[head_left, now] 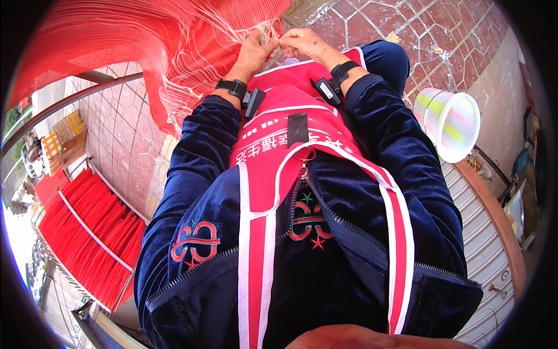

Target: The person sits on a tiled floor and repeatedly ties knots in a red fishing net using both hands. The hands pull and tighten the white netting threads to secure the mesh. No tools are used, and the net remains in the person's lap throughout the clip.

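So the red cloth (pixel 116 43) takes up most of the upper left of the frame. It's bright red, loosely folded, with fine pale lines running across it and a messy fringe of whitish strands along its dangling edge. Near top centre, pale threads (pixel 266 28) bunch into a scruffy little tuft right at the fingers.

The left hand (pixel 254 54) has its fingers curled in, pinching those pale threads. The right hand (pixel 307 45) is just beside it, fingers bent in toward the same spot, but I can't tell if it's actually pinching a strand. The fingertips overlap and the threads are super thin, so any knot in there is impossible to make out. The cloth also gets cut off by the top edge and the dark fisheye rim.

Further out, there's a pink apron (pixel 290 119) with white trim over a dark blue velvety jacket (pixel 197 168), and both wrists have black straps. A pale translucent bucket (pixel 428 106) sits tipped toward the camera at right. More red fabric (pixel 96 218) hangs in tight folds at lower left, and the stuff behind it is too blown out to identify.
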`<state>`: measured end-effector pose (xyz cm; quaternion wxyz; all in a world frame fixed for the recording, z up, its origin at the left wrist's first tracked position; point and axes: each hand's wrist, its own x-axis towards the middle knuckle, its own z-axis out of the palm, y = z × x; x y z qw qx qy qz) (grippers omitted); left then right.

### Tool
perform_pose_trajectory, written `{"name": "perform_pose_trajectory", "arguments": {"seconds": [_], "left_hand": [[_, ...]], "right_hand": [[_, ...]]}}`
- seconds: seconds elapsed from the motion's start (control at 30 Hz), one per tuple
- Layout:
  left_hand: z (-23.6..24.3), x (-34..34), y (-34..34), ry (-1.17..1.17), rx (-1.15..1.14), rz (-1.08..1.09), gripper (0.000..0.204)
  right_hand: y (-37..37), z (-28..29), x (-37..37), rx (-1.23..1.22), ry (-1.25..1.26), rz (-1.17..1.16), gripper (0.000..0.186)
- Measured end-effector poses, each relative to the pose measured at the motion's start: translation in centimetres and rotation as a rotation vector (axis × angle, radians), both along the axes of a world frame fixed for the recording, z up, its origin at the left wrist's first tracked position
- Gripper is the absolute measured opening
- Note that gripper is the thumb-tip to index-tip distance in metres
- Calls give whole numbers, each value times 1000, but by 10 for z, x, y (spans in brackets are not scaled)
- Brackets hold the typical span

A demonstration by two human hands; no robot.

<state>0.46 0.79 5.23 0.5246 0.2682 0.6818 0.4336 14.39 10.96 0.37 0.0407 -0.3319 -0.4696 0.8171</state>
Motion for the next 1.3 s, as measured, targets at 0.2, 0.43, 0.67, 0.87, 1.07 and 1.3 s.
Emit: {"name": "perform_pose_trajectory", "arguments": {"seconds": [0.2, 0.43, 0.67, 0.87, 1.07, 1.3], "left_hand": [[3, 2, 0, 58, -18, -23, 22], [-3, -3, -2, 62, -101, -37, 26], [-7, -9, -7, 24, -174, -82, 27], [-7, -22, -12, 50, -184, -155, 23], [-5, -41, -19, -101, -191, -147, 15], [-5, -51, -22, -265, -144, -155, 10]], "right_hand": [[-3, -2, -3, 230, -25, 18, 19], [0, -5, -5, 77, 15, -164, 18], [3, -1, 2, -267, 107, -295, 18], [7, -9, 4, -265, 116, -327, 15], [13, -16, 9, -116, 34, -382, 16], [20, -20, 8, 233, -66, -242, 26]]}}
